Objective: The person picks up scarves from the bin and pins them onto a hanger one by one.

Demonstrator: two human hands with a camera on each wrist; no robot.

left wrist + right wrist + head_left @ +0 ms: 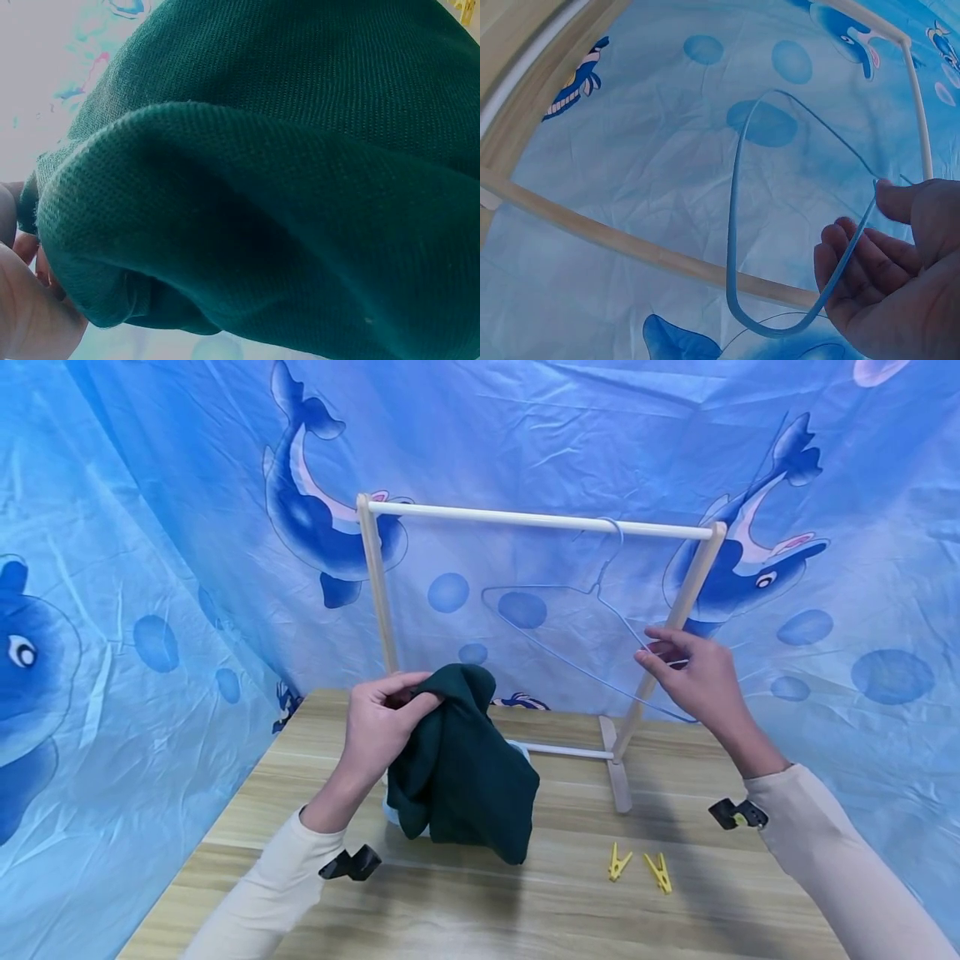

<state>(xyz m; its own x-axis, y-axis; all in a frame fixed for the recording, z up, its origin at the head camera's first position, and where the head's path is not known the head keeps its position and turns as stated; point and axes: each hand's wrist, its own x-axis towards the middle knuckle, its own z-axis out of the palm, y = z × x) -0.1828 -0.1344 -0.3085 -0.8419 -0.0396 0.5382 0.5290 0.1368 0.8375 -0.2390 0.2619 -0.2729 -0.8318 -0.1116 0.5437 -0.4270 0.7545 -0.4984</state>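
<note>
My left hand (378, 718) pinches the upper edge of a dark green cloth (472, 777), perhaps a garment, which hangs in folds above the table. The same green cloth (262, 150) fills most of the left wrist view and hides part of the hand. A thin blue clothes hanger (551, 652) hangs by its hook from the rack's top bar. My right hand (693, 677) holds the hanger's right sloping side. In the right wrist view the wire passes between the thumb and the curled fingers (855, 266).
A wooden rack (701, 577) with a white top bar (510, 517) stands at the back of the table (300, 793). Two yellow clothespins (617, 862) lie at front right. Something pale blue (392, 810) shows behind the cloth. Blue dolphin-print sheets (480, 435) surround the table.
</note>
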